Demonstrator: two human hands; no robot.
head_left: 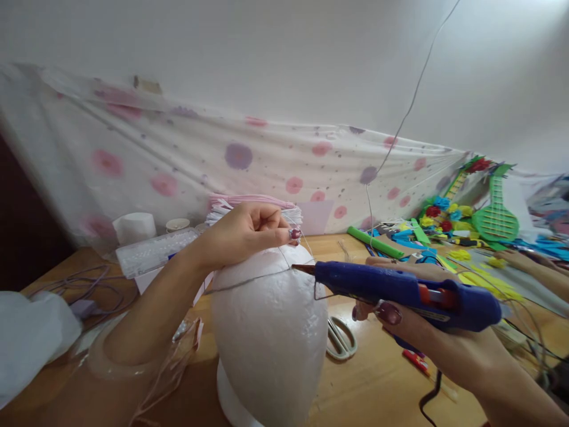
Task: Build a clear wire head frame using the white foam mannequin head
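Lower centre: white rounded form (267, 338), grey strand (253, 280) across it. Left hand (249, 231) pinching strand above; right hand (457, 350) grasping blue glue gun (377, 281), tip at strand. Likely gluing; next needs strand held steady.

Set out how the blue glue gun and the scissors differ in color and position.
The glue gun is mostly deep blue with a brownish nozzle; the scissors show pale, greyish handles.
The glue gun is held up in the right hand, while the scissors lie on the table.
Both are partly hidden: the glue gun by fingers, the scissors by the white form.
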